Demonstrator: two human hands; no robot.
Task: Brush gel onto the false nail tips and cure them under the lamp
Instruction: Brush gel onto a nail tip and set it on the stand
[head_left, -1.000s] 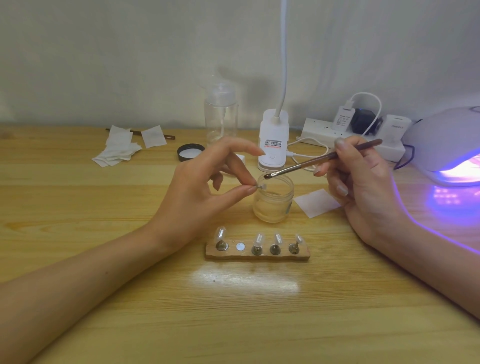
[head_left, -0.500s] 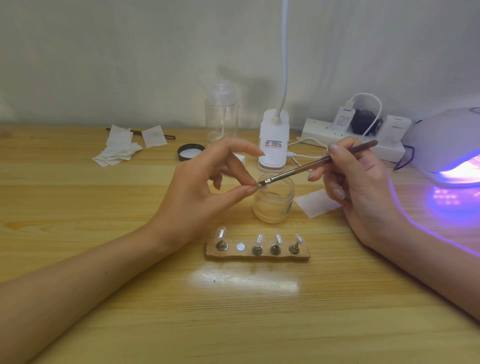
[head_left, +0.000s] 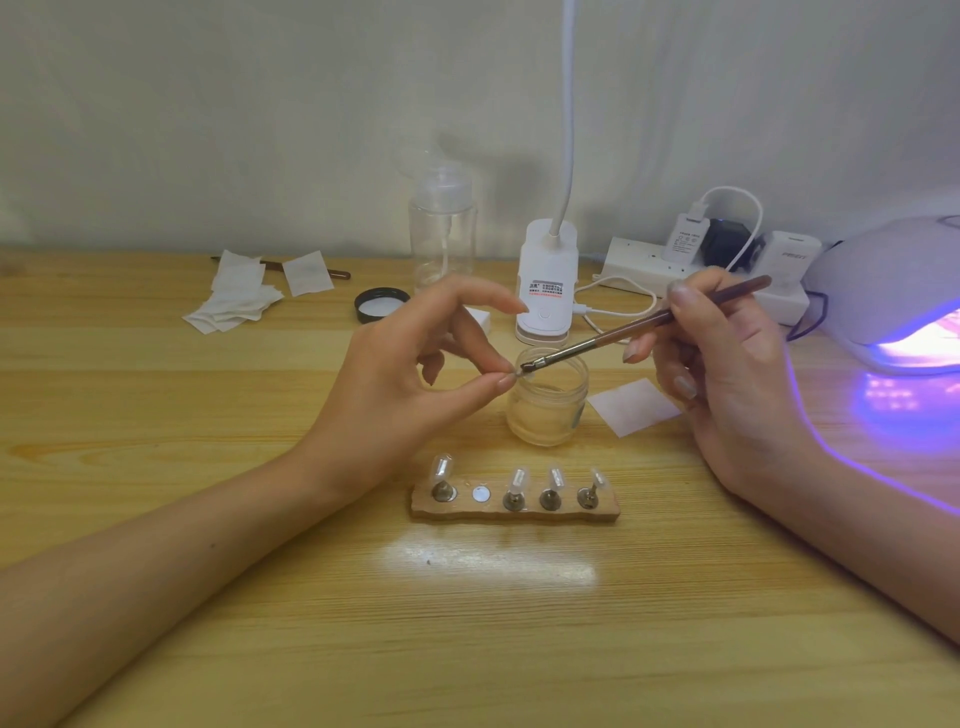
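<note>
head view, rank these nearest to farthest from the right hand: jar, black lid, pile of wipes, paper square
1. paper square, just left of the right hand
2. jar, centre of the table
3. black lid, back left
4. wipes, far left

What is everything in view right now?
table: one, wood, underneath
holder: one, wood, front centre
tips: four, clear, upright on holder
jar: one, clear glass, open, behind holder
brush: one, brown, bristles over jar
lid: one, black, back left
bottle: one, clear, back centre
desk lamp: one, white, beside bottle
power strip: one, white, back right
cure lamp: one, white, purple glow, far right
wipes: several, white, back left; one right of jar
stick: one, brown, under wipes
left hand: one, pinches small piece at bristles
right hand: one, holds brush
</note>
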